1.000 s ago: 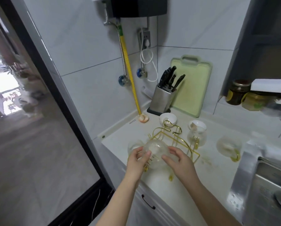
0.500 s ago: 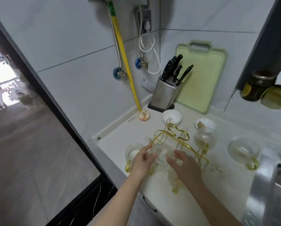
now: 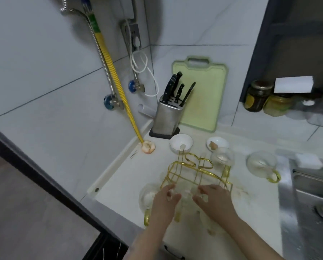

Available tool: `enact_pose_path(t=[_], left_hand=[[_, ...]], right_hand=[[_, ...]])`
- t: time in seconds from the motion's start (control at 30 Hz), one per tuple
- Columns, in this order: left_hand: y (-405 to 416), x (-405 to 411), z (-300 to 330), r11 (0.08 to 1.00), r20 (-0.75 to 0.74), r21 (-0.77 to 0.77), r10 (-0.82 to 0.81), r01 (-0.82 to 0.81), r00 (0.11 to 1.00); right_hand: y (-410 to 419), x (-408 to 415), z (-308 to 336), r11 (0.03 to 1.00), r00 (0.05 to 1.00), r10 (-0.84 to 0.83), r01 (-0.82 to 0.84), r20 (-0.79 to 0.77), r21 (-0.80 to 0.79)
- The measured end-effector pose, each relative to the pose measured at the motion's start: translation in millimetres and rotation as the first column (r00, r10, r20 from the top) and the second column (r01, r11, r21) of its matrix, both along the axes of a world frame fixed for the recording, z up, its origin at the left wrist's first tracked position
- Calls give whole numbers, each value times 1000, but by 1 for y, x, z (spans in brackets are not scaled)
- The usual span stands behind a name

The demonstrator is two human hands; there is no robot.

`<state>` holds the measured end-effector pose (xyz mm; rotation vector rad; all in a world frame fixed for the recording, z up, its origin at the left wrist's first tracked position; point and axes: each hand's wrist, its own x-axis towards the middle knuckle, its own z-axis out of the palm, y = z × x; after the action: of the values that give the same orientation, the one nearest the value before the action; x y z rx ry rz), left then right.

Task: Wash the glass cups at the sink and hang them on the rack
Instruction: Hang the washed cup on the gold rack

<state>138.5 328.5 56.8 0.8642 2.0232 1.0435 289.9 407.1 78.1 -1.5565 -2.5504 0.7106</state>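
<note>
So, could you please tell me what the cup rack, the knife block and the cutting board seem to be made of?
Cup rack: thin bent wire, shiny gold finish, probably plated metal.
Knife block: brushed steel by its dull grey sheen, on a black base.
Cutting board: matte pale green with a moulded handle, likely plastic.

Clear glass cup (image 3: 185, 192) held at gold rack (image 3: 192, 171).

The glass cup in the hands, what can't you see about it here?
Head view only:
- The glass cup is see-through and blurred, and the left hand and right hand cover its sides, so its rim and whether it hangs on the gold rack cannot be told.
- Whether it is clean: too blurred.
- The sink is cut off by the right edge.
</note>
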Motion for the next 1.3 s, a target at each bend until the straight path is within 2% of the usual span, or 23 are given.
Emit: enact_pose_path(t=[0.13, 0.33, 0.43, 0.57, 0.67, 0.77, 0.87, 0.97, 1.1, 1.3], left_hand=[[1, -6, -5, 996, -56, -35, -78, 76, 995], [1, -15, 3, 976, -170, -74, -215, 205, 962], [-6, -25, 10, 978, -216, 0, -203, 208, 955], [-22, -55, 19, 977, -255, 75, -176, 201, 951], [-37, -84, 17, 985, -262, 98, -113, 142, 958], [-50, -109, 8, 995, -269, 62, -64, 83, 961], [-56, -125, -3, 985, -278, -67, -174, 162, 945], [-55, -131, -10, 938, -226, -206, -322, 278, 919], [-48, -131, -13, 904, -118, -237, -389, 355, 914], [-40, -140, -25, 912, 18, -244, -334, 328, 942]], right_hand=[[-7, -2, 5, 997, 997, 10, -16, 80, 71], [-19, -9, 7, 991, 994, -31, 17, 107, 130], [-32, -17, 12, 984, 1000, -8, 4, 20, 177], [-54, -42, 14, 971, 966, 103, -46, -235, 236], [-75, -67, 9, 983, 941, 160, -126, -297, 130], [-90, -89, -5, 990, 967, 109, -127, -232, -66], [-97, -102, -19, 974, 986, 50, -84, -160, -211], [-93, -112, -28, 968, 987, 14, -54, -160, -246], [-83, -123, -32, 963, 991, -14, -24, -136, -269], [-70, -130, -44, 923, 971, -128, 42, -202, -382]])
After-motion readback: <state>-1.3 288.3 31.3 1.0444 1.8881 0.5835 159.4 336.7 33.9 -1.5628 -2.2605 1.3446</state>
